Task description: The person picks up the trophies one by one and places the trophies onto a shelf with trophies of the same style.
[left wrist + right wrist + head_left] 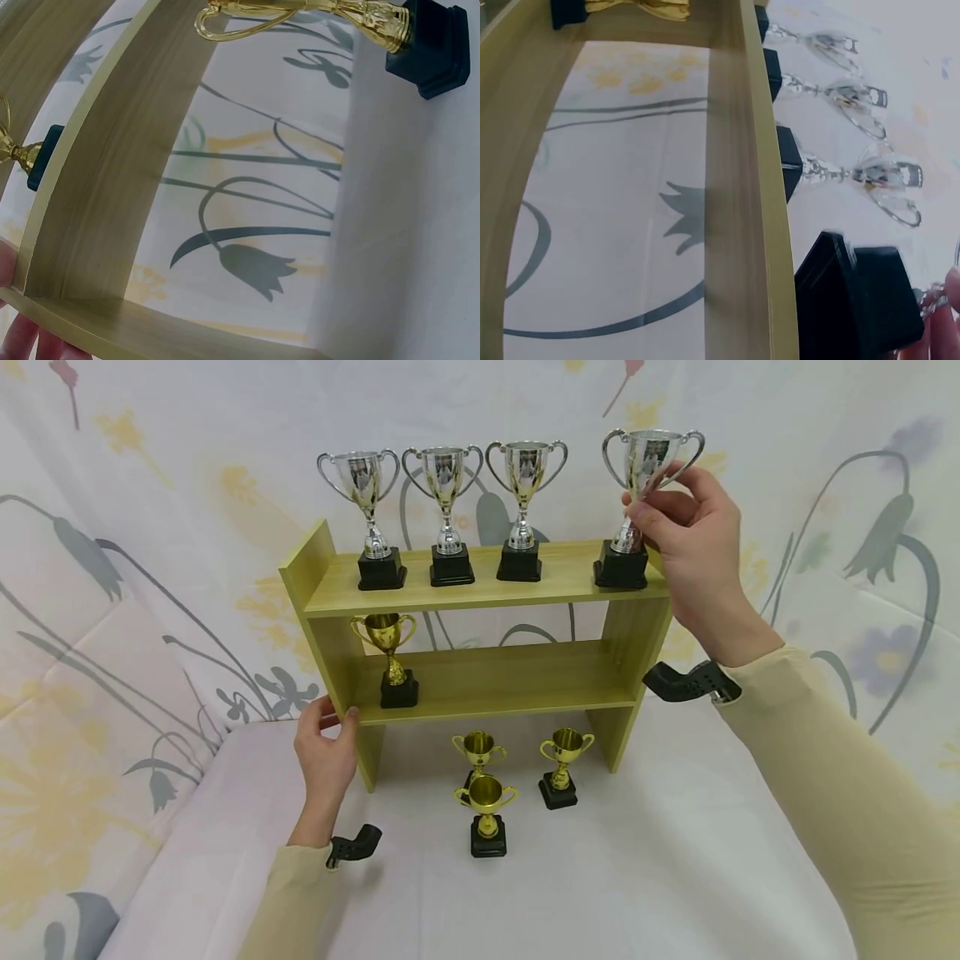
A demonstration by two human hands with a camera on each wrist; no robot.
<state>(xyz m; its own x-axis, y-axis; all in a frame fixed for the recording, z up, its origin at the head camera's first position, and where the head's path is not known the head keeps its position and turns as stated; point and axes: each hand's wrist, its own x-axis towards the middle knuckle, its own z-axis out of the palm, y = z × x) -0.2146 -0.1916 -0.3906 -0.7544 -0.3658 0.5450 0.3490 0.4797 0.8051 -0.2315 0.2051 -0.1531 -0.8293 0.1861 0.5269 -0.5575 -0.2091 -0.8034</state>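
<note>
My right hand [693, 543] pinches the stem of a silver trophy cup [649, 460] at the right end of the wooden shelf's top board [558, 572]. In the right wrist view its black base [862, 300] is tilted; whether it touches the board I cannot tell. To its left, several silver trophy cups [444, 485] stand upright in a row. My left hand [325, 760] grips the shelf's left side panel [330, 664], thumb at the front edge and fingers [37, 341] on the outside. One gold trophy cup [385, 635] stands near it, at the left of the middle board [510, 681].
Three more gold trophy cups stand on the white tabletop [645, 877]: one at the front [487, 802], one behind it [478, 747] and one to the right [560, 768]. A flower-patterned cloth [187, 468] hangs behind the shelf.
</note>
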